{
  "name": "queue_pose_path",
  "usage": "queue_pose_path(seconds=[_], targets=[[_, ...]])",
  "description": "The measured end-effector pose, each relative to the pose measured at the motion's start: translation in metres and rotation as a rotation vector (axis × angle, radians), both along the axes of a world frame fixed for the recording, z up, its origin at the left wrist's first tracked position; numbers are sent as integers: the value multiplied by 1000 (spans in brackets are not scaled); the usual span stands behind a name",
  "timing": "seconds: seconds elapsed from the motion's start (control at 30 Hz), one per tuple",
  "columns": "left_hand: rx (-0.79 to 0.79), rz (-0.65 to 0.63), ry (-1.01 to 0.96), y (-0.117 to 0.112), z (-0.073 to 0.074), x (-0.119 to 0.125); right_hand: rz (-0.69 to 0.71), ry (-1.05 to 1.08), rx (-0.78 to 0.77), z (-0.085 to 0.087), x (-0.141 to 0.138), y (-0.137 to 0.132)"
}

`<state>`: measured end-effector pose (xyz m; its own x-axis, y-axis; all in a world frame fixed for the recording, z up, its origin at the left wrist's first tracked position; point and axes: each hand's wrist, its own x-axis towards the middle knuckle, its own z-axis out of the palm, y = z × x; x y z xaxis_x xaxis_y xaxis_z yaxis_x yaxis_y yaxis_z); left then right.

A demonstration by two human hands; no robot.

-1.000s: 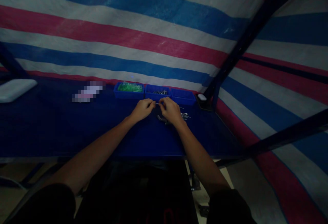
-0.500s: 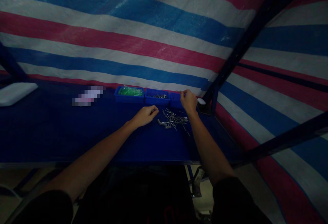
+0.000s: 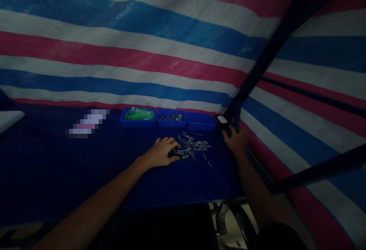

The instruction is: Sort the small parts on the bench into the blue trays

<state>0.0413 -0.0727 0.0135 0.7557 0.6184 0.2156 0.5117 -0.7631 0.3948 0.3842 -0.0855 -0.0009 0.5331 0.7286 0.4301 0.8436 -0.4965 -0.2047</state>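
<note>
My left hand [image 3: 162, 152] is over the blue table with thumb and fingers apart, beside a few short grey cylinders [image 3: 185, 157]. Its fingertips are close to these pieces; whether they touch cannot be made out. To the right of the cylinders lies a loose pile of thin metal rods [image 3: 192, 144]. My right hand [image 3: 236, 140] is at the table's right end, thumb and forefinger spread. It is near a dark object with a white rounded piece [image 3: 222, 119] on it. No held item shows in either hand.
Along the back stand three blue bins: one with green bagged pieces [image 3: 140, 114], one with small metal parts [image 3: 172, 117], one with a few thin rods [image 3: 201, 122]. A pixelated patch [image 3: 89, 122] and a white object [image 3: 10, 119] lie left. Dark frame posts [image 3: 257, 71] and striped sheeting enclose the table.
My right hand has moved from over the right bin to the table's right end, and its fingers have spread. My left hand has opened beside the grey cylinders. The view has shifted.
</note>
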Motion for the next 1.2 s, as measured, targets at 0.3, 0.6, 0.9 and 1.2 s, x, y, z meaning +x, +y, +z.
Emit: queue_pose_path(seconds=[0.3,0.6,0.9,1.2], targets=[[-92,103,-15,8,1,-7,4,-18,-151,-9,-2,6],[-214,108,-299,13,-1,-7,-69,52,-219,-1,5,25],[-254,182,-371,18,0,-12,-51,62,-167,0,4,21],[-658,396,-655,25,-2,-13,673,216,173,33,-120,-5]])
